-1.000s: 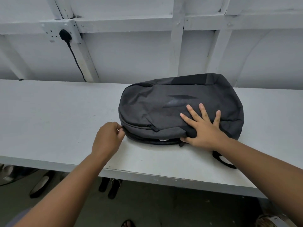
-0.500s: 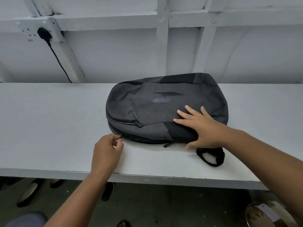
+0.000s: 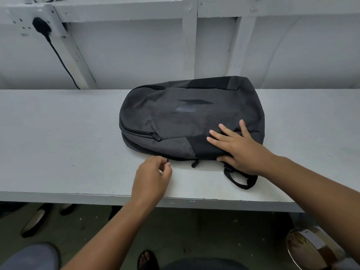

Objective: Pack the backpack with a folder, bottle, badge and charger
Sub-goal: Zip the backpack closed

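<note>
A dark grey backpack [image 3: 187,117] lies flat on the white table [image 3: 58,145], its front face up and a black strap loop [image 3: 241,182] sticking out at its near right. My left hand [image 3: 152,178] is pinched on a small zipper pull [image 3: 168,161] at the backpack's near edge. A second zipper pull [image 3: 195,163] hangs free just to the right. My right hand [image 3: 239,149] presses flat on the backpack's near right part, fingers spread. No folder, bottle, badge or charger is in view.
A black plug and cable [image 3: 41,28] hang from a wall socket at the far left. Shoes [image 3: 37,219] and a foot in a sandal [image 3: 147,260] are on the floor under the table. A round metal container [image 3: 311,248] stands at the lower right.
My left hand has drawn the zipper pull rightward along the backpack's near edge. My right hand has stayed pressed on the bag. The camera view has shifted.
</note>
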`<act>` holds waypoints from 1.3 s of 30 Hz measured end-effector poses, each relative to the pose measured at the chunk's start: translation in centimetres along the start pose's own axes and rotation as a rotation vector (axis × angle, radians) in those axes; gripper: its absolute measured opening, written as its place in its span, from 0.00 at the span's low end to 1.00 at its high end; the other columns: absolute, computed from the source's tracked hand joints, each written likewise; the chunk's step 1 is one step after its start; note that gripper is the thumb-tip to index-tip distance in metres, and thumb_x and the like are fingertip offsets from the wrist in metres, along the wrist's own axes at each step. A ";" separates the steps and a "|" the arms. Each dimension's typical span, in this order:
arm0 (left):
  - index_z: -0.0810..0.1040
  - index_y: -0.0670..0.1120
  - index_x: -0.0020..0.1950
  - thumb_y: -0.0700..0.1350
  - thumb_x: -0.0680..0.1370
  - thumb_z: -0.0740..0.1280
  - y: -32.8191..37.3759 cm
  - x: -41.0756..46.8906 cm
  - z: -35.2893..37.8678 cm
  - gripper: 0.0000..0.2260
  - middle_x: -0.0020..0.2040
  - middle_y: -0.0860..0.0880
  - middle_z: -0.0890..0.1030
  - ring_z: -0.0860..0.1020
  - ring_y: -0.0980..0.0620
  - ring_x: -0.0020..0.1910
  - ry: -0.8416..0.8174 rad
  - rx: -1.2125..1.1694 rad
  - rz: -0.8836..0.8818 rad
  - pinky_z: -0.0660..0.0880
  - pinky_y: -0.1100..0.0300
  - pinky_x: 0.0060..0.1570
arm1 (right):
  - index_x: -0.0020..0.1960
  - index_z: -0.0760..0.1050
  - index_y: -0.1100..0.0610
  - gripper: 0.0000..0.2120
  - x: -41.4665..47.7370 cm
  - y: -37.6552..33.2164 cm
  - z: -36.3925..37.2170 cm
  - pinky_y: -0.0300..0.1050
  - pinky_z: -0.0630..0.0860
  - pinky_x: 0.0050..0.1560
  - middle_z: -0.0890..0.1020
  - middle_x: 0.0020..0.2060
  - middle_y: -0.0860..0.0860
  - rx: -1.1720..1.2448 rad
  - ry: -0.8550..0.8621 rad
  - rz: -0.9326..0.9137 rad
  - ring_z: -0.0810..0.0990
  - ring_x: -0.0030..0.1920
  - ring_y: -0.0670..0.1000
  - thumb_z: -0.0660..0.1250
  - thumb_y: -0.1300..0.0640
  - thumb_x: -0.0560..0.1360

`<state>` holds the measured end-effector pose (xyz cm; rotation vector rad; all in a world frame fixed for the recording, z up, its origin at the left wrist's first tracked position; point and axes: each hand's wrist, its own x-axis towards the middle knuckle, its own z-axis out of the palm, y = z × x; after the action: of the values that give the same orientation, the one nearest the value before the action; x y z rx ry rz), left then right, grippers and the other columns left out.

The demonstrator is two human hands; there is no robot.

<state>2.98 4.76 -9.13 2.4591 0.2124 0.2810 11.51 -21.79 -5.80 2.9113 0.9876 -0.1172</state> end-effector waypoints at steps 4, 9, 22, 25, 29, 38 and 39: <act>0.81 0.48 0.47 0.47 0.80 0.66 1.4 -0.1 1.3 0.06 0.41 0.53 0.80 0.77 0.56 0.38 -0.039 -0.006 0.044 0.74 0.60 0.40 | 0.81 0.50 0.45 0.31 0.0 -0.8 0.1 0.70 0.34 0.75 0.51 0.82 0.43 0.023 0.018 0.022 0.42 0.82 0.50 0.58 0.44 0.83; 0.83 0.48 0.49 0.48 0.80 0.67 3.3 -0.8 3.2 0.06 0.41 0.54 0.81 0.78 0.59 0.39 -0.112 -0.102 0.049 0.72 0.67 0.39 | 0.81 0.51 0.46 0.31 0.0 -2.0 0.0 0.70 0.32 0.74 0.52 0.82 0.44 0.050 0.032 0.048 0.42 0.82 0.50 0.58 0.45 0.83; 0.80 0.46 0.46 0.54 0.82 0.64 5.0 -0.8 1.5 0.14 0.40 0.48 0.85 0.84 0.54 0.41 -0.234 -0.693 -0.398 0.78 0.62 0.38 | 0.80 0.56 0.45 0.26 -0.4 -14.1 -0.6 0.56 0.32 0.78 0.54 0.81 0.42 0.585 0.130 0.424 0.42 0.79 0.39 0.52 0.52 0.82; 0.78 0.44 0.44 0.59 0.79 0.67 5.0 -0.2 0.7 0.17 0.40 0.47 0.84 0.83 0.53 0.40 -0.175 -0.740 -0.502 0.74 0.63 0.35 | 0.80 0.53 0.46 0.29 -0.5 -16.3 -1.8 0.56 0.36 0.79 0.52 0.81 0.45 0.663 0.034 0.380 0.41 0.80 0.41 0.52 0.56 0.81; 0.76 0.41 0.50 0.56 0.78 0.70 4.1 1.0 -0.9 0.18 0.42 0.46 0.81 0.80 0.53 0.38 -0.208 -0.750 -0.565 0.72 0.65 0.29 | 0.80 0.53 0.54 0.31 -0.9 -18.0 -4.1 0.58 0.41 0.79 0.57 0.81 0.49 0.669 -0.128 0.254 0.47 0.81 0.44 0.54 0.54 0.78; 0.80 0.38 0.49 0.34 0.77 0.65 0.0 5.4 -3.8 0.05 0.41 0.40 0.81 0.79 0.46 0.38 -0.346 -0.587 -0.455 0.76 0.54 0.38 | 0.57 0.81 0.53 0.16 0.5 -13.5 -11.3 0.53 0.83 0.54 0.85 0.55 0.50 1.442 -0.217 0.155 0.84 0.56 0.52 0.69 0.43 0.77; 0.81 0.40 0.49 0.34 0.77 0.63 -0.1 6.1 -4.0 0.07 0.41 0.41 0.84 0.80 0.45 0.39 -0.335 -0.616 -0.466 0.76 0.55 0.38 | 0.57 0.82 0.54 0.14 0.5 -11.6 -11.9 0.52 0.84 0.49 0.86 0.53 0.51 1.516 -0.120 0.210 0.85 0.54 0.52 0.70 0.46 0.77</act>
<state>7.83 8.57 -5.23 1.7482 0.4639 -0.2389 5.47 -11.28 5.61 4.0733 0.6312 -1.6463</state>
